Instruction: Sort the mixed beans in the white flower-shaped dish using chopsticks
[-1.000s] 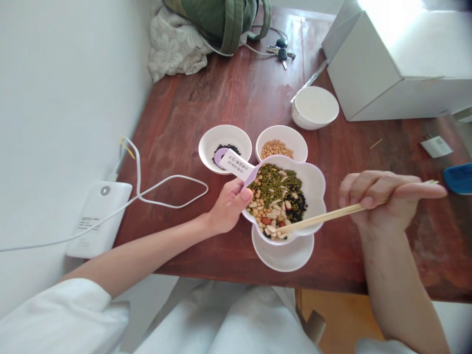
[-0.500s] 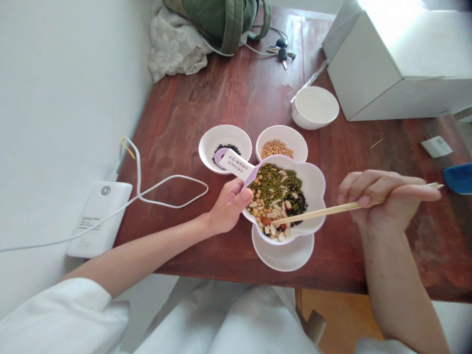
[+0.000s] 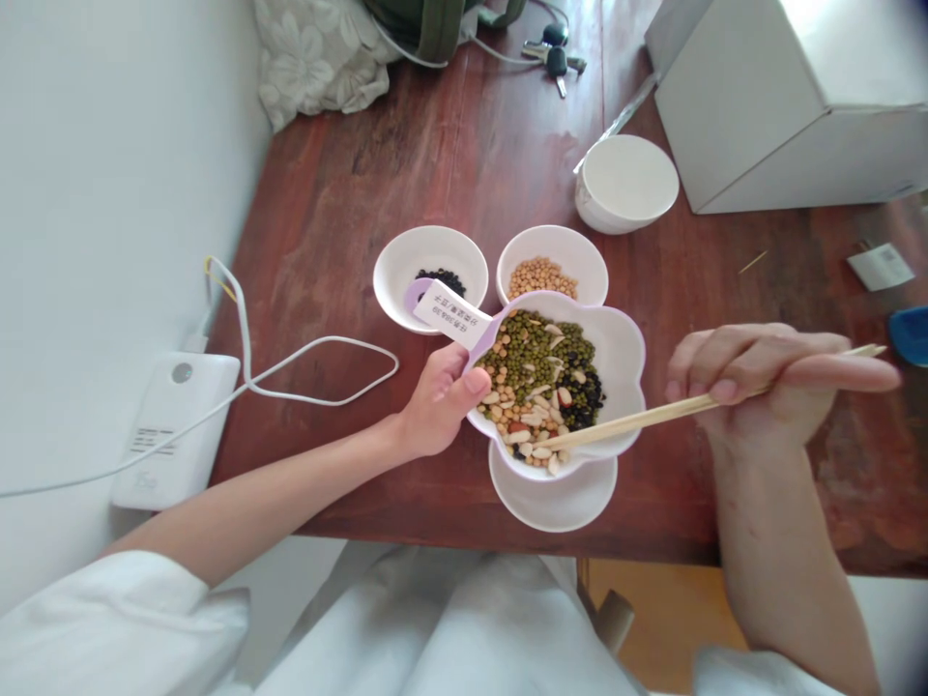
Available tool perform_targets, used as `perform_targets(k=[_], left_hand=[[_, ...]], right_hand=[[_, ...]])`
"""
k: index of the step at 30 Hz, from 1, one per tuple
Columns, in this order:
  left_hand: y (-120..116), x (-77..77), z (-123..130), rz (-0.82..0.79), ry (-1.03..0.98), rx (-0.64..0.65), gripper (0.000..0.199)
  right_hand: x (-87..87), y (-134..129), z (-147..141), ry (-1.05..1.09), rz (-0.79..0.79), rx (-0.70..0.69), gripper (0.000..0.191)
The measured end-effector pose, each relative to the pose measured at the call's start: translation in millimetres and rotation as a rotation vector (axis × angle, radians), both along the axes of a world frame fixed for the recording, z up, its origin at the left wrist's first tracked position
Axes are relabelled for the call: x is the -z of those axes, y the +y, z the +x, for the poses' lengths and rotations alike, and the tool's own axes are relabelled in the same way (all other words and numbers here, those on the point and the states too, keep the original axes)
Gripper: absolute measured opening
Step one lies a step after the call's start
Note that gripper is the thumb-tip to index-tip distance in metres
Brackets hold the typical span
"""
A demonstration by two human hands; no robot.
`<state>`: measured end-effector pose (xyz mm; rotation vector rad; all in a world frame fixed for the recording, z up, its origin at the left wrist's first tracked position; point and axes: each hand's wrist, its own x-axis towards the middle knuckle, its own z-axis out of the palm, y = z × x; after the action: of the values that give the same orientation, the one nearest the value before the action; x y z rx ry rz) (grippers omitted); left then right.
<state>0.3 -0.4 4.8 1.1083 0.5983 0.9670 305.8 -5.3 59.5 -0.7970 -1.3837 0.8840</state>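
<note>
My left hand [image 3: 444,398] is closed around the lilac handle side of a flower-shaped bowl [image 3: 624,353], which bears a white paper label [image 3: 449,311]. In the bowl lie green beans [image 3: 531,350], black beans [image 3: 584,401], yellow soybeans and peanuts [image 3: 536,416]. My right hand [image 3: 761,382] grips a pair of wooden chopsticks [image 3: 652,416], whose tips touch the peanuts near the bowl's front edge. Under that edge a small white bowl [image 3: 555,507] is partly hidden. Behind stand a white bowl of black beans [image 3: 391,271] and one of soybeans [image 3: 591,253].
Farther back are a white bowl [image 3: 629,184], a large white box [image 3: 761,116], keys [image 3: 555,60] and a green bag [image 3: 427,24]. A white power bank [image 3: 178,425] with a looped cable [image 3: 326,340] lies at the left. A blue object [image 3: 910,336] sits at the right.
The camera view has shifted slightly, so the back of the table sits higher. The chopstick tips have moved a little down and left among the peanuts. Both hands keep their holds.
</note>
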Motion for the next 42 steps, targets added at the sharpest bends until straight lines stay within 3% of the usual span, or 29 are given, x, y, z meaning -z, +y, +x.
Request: perform_targets(k=[6,12,17,24,30,42], left_hand=[[-0.5,-3.2,0.0,-0.025,0.016,0.01,0.076],[-0.9,-3.1,0.0,-0.034,0.002,0.01,0.076],[-0.8,-2.8,0.9,-0.01,-0.033,0.018,0.072],[-0.8,-2.5,0.4,-0.041,-0.005,0.02,0.077],[-1.3,-5.0,0.8,-0.03,-0.023,0.019,0.074],[0.1,-3.4,-0.2,0.005,0.019,-0.013,0.071]], right_hand=[[5.1,8.5,18.9,0.039,0.12,-0.146,0.082],[6.3,8.5,15.7,-0.008,0.165,-0.205,0.081],[6.1,13.8,14.6,0.029,0.186,-0.165,0.084],[4.1,8.5,6.3,0.013,0.047,-0.097,0.084],[7.0,16.6,11.9,0.023,0.129,-0.24,0.083],[11.0,13.1,12.8,0.067,0.115,-0.238,0.079]])
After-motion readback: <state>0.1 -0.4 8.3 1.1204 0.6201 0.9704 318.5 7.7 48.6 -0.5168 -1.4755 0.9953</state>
